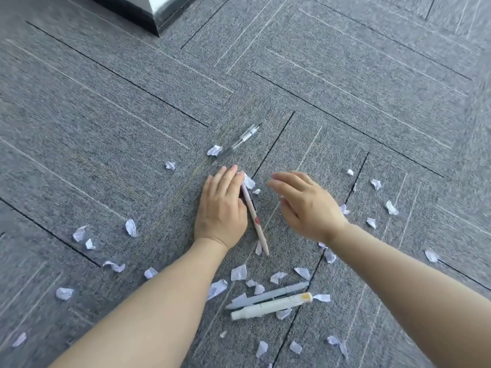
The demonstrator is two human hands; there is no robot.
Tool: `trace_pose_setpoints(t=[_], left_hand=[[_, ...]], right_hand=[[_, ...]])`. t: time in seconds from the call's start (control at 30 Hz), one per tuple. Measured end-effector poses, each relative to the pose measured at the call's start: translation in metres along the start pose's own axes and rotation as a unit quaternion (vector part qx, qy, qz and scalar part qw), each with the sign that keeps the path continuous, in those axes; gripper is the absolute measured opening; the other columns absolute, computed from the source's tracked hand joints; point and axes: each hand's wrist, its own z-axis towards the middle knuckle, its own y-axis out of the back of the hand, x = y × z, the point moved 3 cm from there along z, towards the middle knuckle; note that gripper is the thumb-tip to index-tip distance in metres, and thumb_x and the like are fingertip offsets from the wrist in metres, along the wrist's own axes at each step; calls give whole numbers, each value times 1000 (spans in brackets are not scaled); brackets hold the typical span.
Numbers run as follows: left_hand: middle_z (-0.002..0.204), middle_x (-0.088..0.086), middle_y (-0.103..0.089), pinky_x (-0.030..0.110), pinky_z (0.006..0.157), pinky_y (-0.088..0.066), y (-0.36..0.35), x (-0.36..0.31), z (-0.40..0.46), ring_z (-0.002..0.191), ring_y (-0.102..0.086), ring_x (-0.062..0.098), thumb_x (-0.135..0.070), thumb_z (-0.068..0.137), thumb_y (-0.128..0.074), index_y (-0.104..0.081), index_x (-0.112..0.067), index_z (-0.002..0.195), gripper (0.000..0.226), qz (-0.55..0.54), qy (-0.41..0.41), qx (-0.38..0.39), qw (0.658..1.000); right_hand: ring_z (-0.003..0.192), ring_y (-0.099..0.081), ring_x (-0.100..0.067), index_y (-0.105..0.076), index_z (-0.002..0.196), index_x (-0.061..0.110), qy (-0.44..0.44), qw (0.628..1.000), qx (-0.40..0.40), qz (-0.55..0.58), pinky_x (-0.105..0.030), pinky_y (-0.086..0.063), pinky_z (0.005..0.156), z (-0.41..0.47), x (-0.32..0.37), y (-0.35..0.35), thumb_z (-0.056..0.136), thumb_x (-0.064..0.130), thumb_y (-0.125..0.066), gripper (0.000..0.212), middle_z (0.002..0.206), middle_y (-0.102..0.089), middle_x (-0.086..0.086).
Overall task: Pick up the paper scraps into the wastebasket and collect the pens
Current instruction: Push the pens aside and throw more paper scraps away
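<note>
Pink pen's (254, 219) top under left hand (221, 208)

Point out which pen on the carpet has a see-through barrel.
The clear pen lying farthest away, beyond the left hand; the other three pens are opaque, in pale colours.

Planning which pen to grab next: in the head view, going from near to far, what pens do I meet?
White pen with yellow end → grey pen lying right against it → pink pen under the left hand → clear pen, farthest.
</note>
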Motion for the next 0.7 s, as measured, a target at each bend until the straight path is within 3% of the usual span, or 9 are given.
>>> trace_pose_setpoints(t=[0.07, 0.13, 0.23, 0.33, 0.43, 0.5, 0.6, 0.7], left_hand=[[150, 8, -35, 43, 118, -14, 1, 0, -1, 142, -23, 23, -24, 88, -26, -40, -9, 139, 55, -16, 7, -9, 1000], [148, 11, -37, 44, 117, -19, 2, 0, -2, 140, -26, 24, -20, 89, -31, -40, -5, 138, 52, -34, 17, -20, 999], [143, 13, -42, 45, 114, -26, 1, 1, -1, 137, -31, 26, -14, 91, -42, -45, -3, 133, 44, -47, 22, -35, 998], [134, 13, -48, 44, 110, -33, -1, 4, -1, 131, -38, 27, -14, 94, -45, -52, -5, 121, 29, -55, 25, -56, 997], [123, 12, -51, 42, 102, -40, 0, 4, -2, 119, -44, 27, -14, 96, -42, -52, -7, 104, 15, -63, 27, -76, 995], [116, 14, -52, 40, 97, -43, 2, 2, -3, 110, -47, 27, -11, 95, -42, -51, -5, 97, 11, -68, 21, -90, 993], [114, 14, -52, 33, 94, -44, 5, 1, -8, 107, -48, 25, -4, 93, -42, -51, -4, 91, 9, -95, 32, -92, 991], [112, 14, -52, 31, 94, -44, 8, 4, -22, 108, -51, 25, 0, 91, -44, -50, -5, 86, 9, -109, 13, -80, 991]], right_hand=[[148, -20, -19, -33, 150, 22, 1, 998, 66, -13, -40, -20, 120, 30, 10, -10, 93, 20, -42, 57, 158, -29, 2], [150, -9, -14, -24, 153, 27, 18, 995, 96, -32, -41, -11, 122, 56, 15, -17, 92, 22, -43, 64, 161, -19, 6], [148, -19, -15, -40, 146, 27, 22, 997, 75, -23, -43, -15, 121, 62, 9, -21, 94, 24, -47, 53, 157, -31, 6], [138, -41, -18, -58, 132, 23, 54, 998, 19, -13, -44, -34, 114, 38, 13, -26, 95, 22, -57, 38, 145, -50, 3], [119, -61, -21, -72, 111, 16, 50, 998, -31, -11, -40, -54, 93, 9, 15, -27, 87, 9, -68, 25, 127, -66, 1], [113, -65, -21, -74, 101, 14, 29, 999, -40, -12, -39, -60, 81, -11, 15, -25, 85, 6, -68, 19, 120, -70, -1], [115, -63, -21, -73, 98, 14, 43, 998, -24, -24, -42, -58, 86, -49, 14, -21, 90, 13, -58, 16, 120, -70, -1], [124, -54, -19, -67, 115, 22, 17, 999, -28, -25, -45, -46, 103, -83, 10, -12, 94, 28, -47, 30, 127, -65, 3]])
